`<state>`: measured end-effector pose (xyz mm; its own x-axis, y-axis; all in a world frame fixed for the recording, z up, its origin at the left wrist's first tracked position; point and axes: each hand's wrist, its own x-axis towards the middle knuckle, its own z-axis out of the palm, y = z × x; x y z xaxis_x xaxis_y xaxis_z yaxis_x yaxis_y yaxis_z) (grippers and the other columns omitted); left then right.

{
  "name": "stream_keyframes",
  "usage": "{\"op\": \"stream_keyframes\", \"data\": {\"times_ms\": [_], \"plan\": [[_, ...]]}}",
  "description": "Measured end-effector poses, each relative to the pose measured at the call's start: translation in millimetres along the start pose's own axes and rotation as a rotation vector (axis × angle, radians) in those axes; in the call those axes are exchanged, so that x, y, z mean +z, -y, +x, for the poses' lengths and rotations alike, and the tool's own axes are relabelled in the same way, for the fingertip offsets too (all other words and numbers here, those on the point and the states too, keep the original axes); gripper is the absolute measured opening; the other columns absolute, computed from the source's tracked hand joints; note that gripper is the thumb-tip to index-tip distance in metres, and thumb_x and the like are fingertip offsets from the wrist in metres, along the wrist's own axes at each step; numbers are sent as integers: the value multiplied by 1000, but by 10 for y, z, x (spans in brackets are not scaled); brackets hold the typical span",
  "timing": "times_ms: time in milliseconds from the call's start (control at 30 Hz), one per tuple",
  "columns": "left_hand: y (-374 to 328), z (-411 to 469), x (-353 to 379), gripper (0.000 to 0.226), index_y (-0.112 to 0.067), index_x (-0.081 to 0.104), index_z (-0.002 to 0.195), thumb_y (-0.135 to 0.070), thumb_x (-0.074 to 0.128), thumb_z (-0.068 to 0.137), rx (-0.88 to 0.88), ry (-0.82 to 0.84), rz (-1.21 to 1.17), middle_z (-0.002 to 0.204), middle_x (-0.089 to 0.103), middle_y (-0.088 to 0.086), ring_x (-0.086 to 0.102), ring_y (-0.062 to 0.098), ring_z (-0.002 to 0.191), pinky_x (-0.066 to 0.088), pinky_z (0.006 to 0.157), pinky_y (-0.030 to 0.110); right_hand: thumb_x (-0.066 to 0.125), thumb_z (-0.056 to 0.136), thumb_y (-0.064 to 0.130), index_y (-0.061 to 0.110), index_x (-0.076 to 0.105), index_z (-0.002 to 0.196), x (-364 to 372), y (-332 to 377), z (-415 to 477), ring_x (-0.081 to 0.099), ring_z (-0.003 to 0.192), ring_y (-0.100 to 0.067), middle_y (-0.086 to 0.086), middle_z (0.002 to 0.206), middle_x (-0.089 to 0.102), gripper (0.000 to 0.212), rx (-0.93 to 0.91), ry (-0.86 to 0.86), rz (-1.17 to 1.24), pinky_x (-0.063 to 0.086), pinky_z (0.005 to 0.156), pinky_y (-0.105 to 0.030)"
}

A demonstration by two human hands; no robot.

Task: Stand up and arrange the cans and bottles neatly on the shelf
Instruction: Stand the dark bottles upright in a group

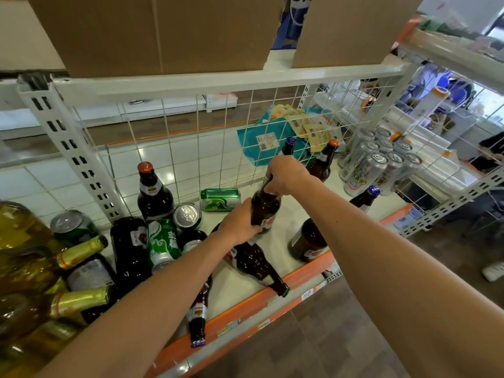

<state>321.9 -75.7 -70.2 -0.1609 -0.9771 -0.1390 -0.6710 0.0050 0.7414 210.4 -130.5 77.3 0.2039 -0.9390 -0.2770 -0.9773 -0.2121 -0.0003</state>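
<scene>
You hold one brown bottle [266, 211] in both hands over the middle of the white shelf [231, 290]. Your left hand [237, 223] is wrapped around its lower body and label. Your right hand [283, 175] is closed over its neck and cap. The bottle leans with its top toward the back right. Your left hand hides the base, so you cannot tell whether it touches the shelf.

Just below your left hand a second brown bottle [253, 264] lies on its side, its green-capped neck pointing at the orange front edge [245, 309]. A blue-capped bottle [197, 320] lies under your left forearm, with its cap at that edge.

To your left lie a dark bottle [129, 246] and, against it, a green can [163, 244]. Behind them stand a silver-topped can [187, 215] and a red-capped bottle [152, 192]. Another green can on its side [220, 199] rests by the wire mesh back [191, 137]. Further left are an upright can [72, 225] and gold-foiled bottles [81, 251] lying in a heap.

To your right a wide brown bottle [308, 241] lies near the front edge, below your right forearm. That forearm partly hides a tilted bottle with a blue cap [365, 199]. Behind your right hand stand two bottles, one with a dark-blue cap [289, 145] and one orange-capped [323, 165]. A block of silver cans [379, 162] stands at the right end. Cardboard boxes [163, 31] sit on the shelf above.
</scene>
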Motion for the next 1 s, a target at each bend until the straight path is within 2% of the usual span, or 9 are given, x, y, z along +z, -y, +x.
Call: {"op": "stream_keyframes", "data": {"times_ms": [133,300,433,533,600,733,867,1000], "plan": [[10,21,-55,71,-19,40,143,-22,74,81,6,37,76,130,60,6,57,25,119,48,93,38,70,87,25,5,63,117,7,-29,-64,64,97,-28,-12,107,67,36,-2,-7,19,50,74,-33],[-7,-9,-122,67,-13,42,143,-22,74,84,-32,90,203,135,55,8,54,28,124,47,99,41,70,89,32,5,47,128,80,-88,-201,63,98,-29,-13,114,61,53,103,-13,240,55,85,-40],[-15,-28,-157,62,-11,51,138,-24,75,83,-59,114,252,134,57,12,56,28,121,48,100,42,69,91,28,4,55,118,369,-64,-543,72,87,-32,-11,96,64,39,221,232,380,60,83,-44],[-13,-33,-144,58,-8,53,137,-27,75,86,-68,99,275,136,57,14,57,29,122,47,102,40,74,86,35,3,54,122,837,-36,-770,68,96,-31,-14,108,64,52,149,422,262,56,82,-38],[13,-40,-136,57,-9,55,136,-32,73,87,-62,90,295,138,56,12,55,28,124,46,103,39,77,82,41,5,58,110,1207,-50,-842,61,91,-28,-11,101,61,49,133,474,233,48,73,-32],[32,-91,-172,43,-9,62,130,-33,64,94,-29,136,335,132,61,11,58,27,118,48,99,40,81,75,38,10,58,92,1621,-90,-927,62,82,-24,-6,90,62,39,146,438,323,44,64,-29],[17,-181,-250,34,-6,70,118,-28,58,94,-3,208,332,120,68,14,63,28,108,49,92,39,81,77,35,9,56,83,1443,-153,-928,60,77,-23,-6,85,61,37,118,400,292,44,61,-30],[-66,-276,-355,49,-12,58,135,-31,64,90,0,273,260,132,61,7,58,24,118,46,99,33,81,79,38,8,51,81,1010,-236,-916,56,81,-25,-2,77,53,43,82,381,175,43,66,-30]]}}
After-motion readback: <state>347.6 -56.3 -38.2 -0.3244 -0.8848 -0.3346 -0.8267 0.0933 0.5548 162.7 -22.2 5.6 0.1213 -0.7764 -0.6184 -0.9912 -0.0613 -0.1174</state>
